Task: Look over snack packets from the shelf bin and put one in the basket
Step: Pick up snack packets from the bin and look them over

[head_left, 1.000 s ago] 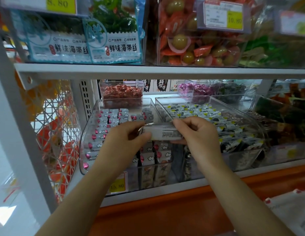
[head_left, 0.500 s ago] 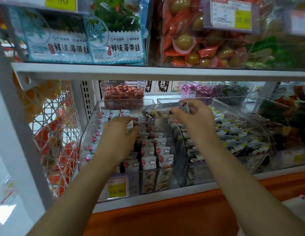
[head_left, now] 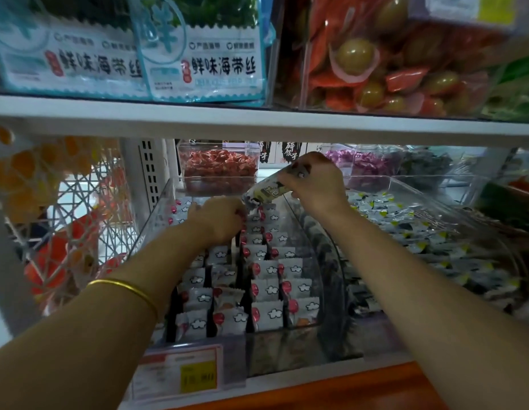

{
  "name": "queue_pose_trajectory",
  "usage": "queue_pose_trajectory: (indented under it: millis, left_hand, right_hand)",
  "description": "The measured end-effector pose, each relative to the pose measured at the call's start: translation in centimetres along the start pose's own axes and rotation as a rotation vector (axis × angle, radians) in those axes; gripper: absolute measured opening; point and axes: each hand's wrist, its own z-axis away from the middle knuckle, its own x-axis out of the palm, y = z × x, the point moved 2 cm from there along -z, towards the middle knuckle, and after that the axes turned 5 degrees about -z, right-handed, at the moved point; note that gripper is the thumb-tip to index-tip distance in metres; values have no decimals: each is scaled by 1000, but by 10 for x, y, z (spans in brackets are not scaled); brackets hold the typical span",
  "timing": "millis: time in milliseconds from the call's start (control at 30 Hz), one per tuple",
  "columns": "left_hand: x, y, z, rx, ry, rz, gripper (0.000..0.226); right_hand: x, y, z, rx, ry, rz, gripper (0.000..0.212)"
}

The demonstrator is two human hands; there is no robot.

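A snack packet (head_left: 267, 189), long and pale with dark markings, is held tilted above the back edge of the clear shelf bin (head_left: 149, 229); its upper end is tucked in the right hand (head_left: 315, 184), whose fingers curl round it from above, and its lower end points down to the left, just beside the left hand (head_left: 218, 217); the left hand reaches into the back of the bin with its fingers bent down among the white packets (head_left: 266, 288), and whether it grips one cannot be told; a gold bangle (head_left: 125, 288) sits on the left forearm; the white packets, marked with red dots and small clouds, stand in rows from the bin's back edge to its front edge; a price tag (head_left: 187, 374) with a yellow patch hangs at the front left corner of the bin; just behind the bin stands a small clear box (head_left: 218, 170) of red-wrapped sweets; a second clear bin (head_left: 434, 232) of pale packets with dark and yellow marks lies just beside on the right; a white wire mesh (head_left: 65, 220) stands at the shelf's left edge; an orange ledge (head_left: 346, 390) runs below the shelf's front edge; on the upper shelf (head_left: 257, 122) stand blue seaweed packs (head_left: 198, 57) on the left and a clear box of orange packs (head_left: 390, 66) on the right.
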Motion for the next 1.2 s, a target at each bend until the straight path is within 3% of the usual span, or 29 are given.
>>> queue_pose_trajectory:
  millis: [167,267,433,567,767,933,1033,1200]
  left_hand:
    - [0,-4,-5,9,-53,95,34]
    - [-1,-2,-4,22,-65,130,32]
    - [-5,-8,-5,-9,19,140,29]
    - [-7,-16,-2,-62,66,84,24]
    - [-4,-13,4,-4,-17,41,26]
    - [-3,-14,7,-1,-22,2,24]
    - [-6,-13,11,0,-9,30,20]
    - [-16,-10,26,-24,38,65,24]
  right_hand:
    - [13,2,-15,-104,-120,206,18]
    - [28,-2,-22,-160,-233,324,33]
    - [56,-10,-25,-308,-505,754,10]
    - [67,1,-25,-284,-689,994,33]
    - [70,6,-44,-212,-399,853,20]
    - [88,16,-48,-253,-409,977,26]
    - [91,17,-48,-222,-441,968,20]
    - [81,9,-43,-200,-337,923,18]
